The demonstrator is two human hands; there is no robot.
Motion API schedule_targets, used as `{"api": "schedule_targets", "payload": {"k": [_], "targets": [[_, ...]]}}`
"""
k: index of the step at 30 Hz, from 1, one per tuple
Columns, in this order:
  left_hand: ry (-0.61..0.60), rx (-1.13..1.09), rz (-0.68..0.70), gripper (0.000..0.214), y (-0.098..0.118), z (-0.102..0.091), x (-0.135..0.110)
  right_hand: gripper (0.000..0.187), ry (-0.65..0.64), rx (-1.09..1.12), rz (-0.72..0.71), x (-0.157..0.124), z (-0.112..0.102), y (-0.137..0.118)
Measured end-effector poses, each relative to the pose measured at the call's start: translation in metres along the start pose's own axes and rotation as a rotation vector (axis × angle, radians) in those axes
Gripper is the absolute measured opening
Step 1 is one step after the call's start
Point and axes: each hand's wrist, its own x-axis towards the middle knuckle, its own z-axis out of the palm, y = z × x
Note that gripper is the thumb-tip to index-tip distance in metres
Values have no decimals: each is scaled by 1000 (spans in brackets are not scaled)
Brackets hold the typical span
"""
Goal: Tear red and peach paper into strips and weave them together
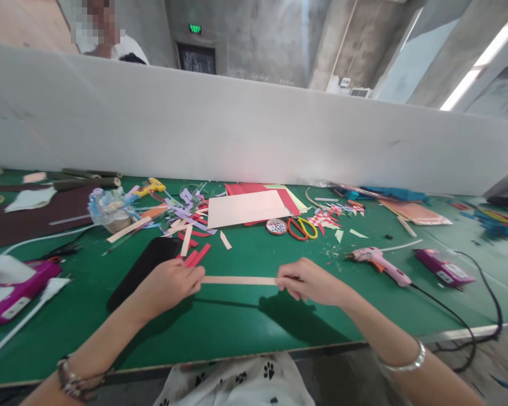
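Observation:
Both hands hold one pale pink paper strip (239, 280) level above the green table (245, 321). My left hand (171, 285) pinches its left end, fingers closed. My right hand (307, 280) pinches the right end, fingers closed too. Red paper strips (197, 255) lie just beyond my left hand, beside a black phone-like slab (146, 265).
Behind the strip lie a pink paper sheet (248, 207), scissors with red and yellow handles (300, 226), a pink glue gun (376, 262) with a black cord, a yellow glue gun (150, 187), purple boxes (442, 266) and paper scraps. A white partition (254, 135) closes the far side; a person sits behind it.

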Motion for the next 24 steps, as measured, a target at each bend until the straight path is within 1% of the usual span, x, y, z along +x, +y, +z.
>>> {"api": "schedule_targets", "payload": {"k": [3,5,7,8,9,10,12,14,15,16,18,19,21,24], "targets": [[-32,62,-63,29,-23,-1,-20,27,3,-79,9,-7,-8,5],[-31,81,-149,32,-30,-5,-26,28,16,-154,10,-10,-12,6],[-9,37,-265,32,-24,-12,-20,28,10,-224,-12,-10,-12,4],[15,-8,-329,33,-17,-15,-13,28,-8,-256,-36,-9,-11,1],[25,-86,-356,33,-6,-18,-4,28,-28,-292,-67,-6,-9,-1],[33,-171,-351,33,6,-21,6,28,-44,-335,-102,-3,-6,-4],[-2,-294,-206,36,33,-26,27,28,-56,-420,-166,3,-1,-10],[-55,-370,-68,38,55,-28,42,28,-45,-479,-212,7,2,-15],[-104,-387,-46,36,63,-28,47,28,-36,-496,-228,7,2,-17],[-134,-388,-33,40,69,-27,50,28,-24,-508,-240,8,2,-18],[-160,-358,-39,48,75,-24,51,25,16,-537,-253,8,3,-21],[-155,-341,-45,49,76,-22,51,22,41,-556,-251,8,4,-23],[-145,-339,-53,47,76,-19,51,15,86,-591,-231,11,9,-28],[-179,-397,-75,44,75,-16,51,11,112,-611,-189,17,18,-34]]}}
